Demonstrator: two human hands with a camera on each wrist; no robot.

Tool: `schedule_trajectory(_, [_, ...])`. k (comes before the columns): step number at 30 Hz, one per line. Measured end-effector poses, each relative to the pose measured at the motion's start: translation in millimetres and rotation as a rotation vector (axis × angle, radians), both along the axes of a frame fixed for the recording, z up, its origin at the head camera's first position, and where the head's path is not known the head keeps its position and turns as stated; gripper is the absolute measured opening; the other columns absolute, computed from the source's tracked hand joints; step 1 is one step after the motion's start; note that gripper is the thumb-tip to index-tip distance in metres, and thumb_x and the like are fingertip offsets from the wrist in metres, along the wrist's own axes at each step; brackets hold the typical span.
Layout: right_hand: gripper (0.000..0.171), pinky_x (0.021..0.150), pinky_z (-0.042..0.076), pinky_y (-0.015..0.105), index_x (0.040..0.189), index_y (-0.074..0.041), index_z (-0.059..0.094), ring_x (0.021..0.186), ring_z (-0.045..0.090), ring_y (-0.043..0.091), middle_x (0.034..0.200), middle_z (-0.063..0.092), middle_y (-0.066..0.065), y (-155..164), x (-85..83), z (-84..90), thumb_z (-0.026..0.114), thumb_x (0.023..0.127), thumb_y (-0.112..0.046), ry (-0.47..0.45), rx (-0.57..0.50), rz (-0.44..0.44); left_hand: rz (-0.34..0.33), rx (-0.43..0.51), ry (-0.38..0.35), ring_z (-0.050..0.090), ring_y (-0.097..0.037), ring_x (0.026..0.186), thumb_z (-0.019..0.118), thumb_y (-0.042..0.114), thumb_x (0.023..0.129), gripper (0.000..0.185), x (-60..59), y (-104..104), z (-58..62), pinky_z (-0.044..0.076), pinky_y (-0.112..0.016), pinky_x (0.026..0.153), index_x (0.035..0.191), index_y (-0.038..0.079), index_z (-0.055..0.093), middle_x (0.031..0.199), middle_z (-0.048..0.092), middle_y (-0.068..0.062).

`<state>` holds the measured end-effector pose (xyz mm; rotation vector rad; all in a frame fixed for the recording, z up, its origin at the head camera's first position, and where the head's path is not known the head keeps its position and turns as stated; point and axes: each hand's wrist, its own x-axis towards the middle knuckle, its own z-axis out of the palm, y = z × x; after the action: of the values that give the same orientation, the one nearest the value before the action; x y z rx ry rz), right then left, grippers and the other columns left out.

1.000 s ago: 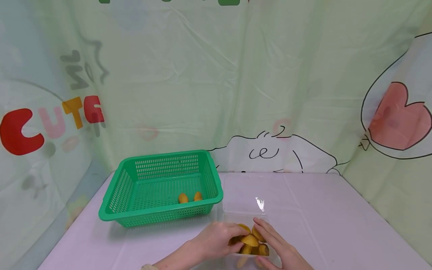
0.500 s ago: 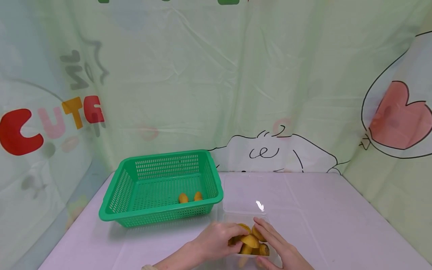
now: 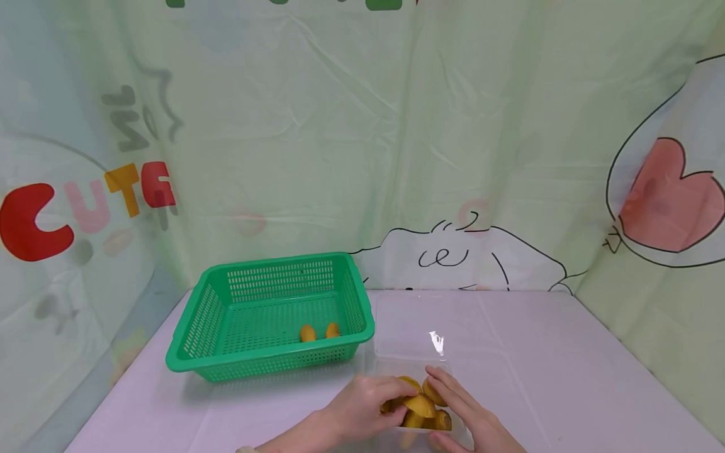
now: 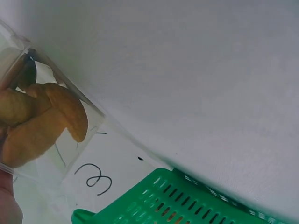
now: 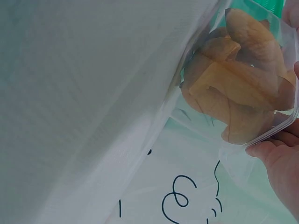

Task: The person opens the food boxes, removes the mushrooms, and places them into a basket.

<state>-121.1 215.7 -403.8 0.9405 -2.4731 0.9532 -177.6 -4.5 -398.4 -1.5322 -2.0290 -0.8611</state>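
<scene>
Several yellow-brown mushrooms [image 3: 420,406] fill a clear plastic box [image 3: 391,365] at the front of the table. My left hand [image 3: 359,406] reaches in from the left, its fingers and thumb curled onto a mushroom at the left of the pile. From the right, my right hand [image 3: 467,412] lays nearly straight fingers over a mushroom cap [image 3: 432,393], with its thumb low at the near wall. In the right wrist view that hand [image 5: 285,170] lies at the rim, and the mushrooms [image 5: 233,79] show through the wall. The left wrist view catches only a bit of the left hand [image 4: 8,205].
A green perforated basket [image 3: 266,358] stands left of the box, with two yellow-brown mushrooms [image 3: 308,333] visible in it. The box's clear lid [image 3: 404,324] lies folded back behind it on the pale table [image 3: 538,377]. A printed curtain [image 3: 317,157] encloses the table.
Both hands stay almost in place. The cap of the front mushroom has dipped slightly beside my left fingers.
</scene>
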Motion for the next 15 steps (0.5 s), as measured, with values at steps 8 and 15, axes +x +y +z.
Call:
schedule_trajectory(8, [0.07,0.084,0.047,0.022,0.14,-0.016,0.04,0.128,0.026,-0.006,0.142,0.038,0.008,0.1,-1.6,-1.0,0.074,0.079,-0.023,0.036,0.033,-0.047,0.023,0.006,0.0,0.062,-0.005,0.088,0.07,-0.002,0.078,0.026,3.7,-0.3,-0.9,0.043,-0.009,0.078,0.103,0.001,0.065,0.097,0.067,-0.005])
schedule_trajectory(15, [0.066,0.084,0.046,0.02,0.14,-0.016,0.041,0.127,0.026,-0.008,0.141,0.039,0.009,-1.5,-0.9,-0.1,0.071,0.082,-0.025,0.011,0.021,-0.034,0.012,0.064,0.004,0.062,-0.006,0.083,0.07,-0.004,0.075,0.026,6.4,0.0,-1.8,0.044,-0.009,0.076,0.1,0.0,0.066,0.094,0.068,-0.007])
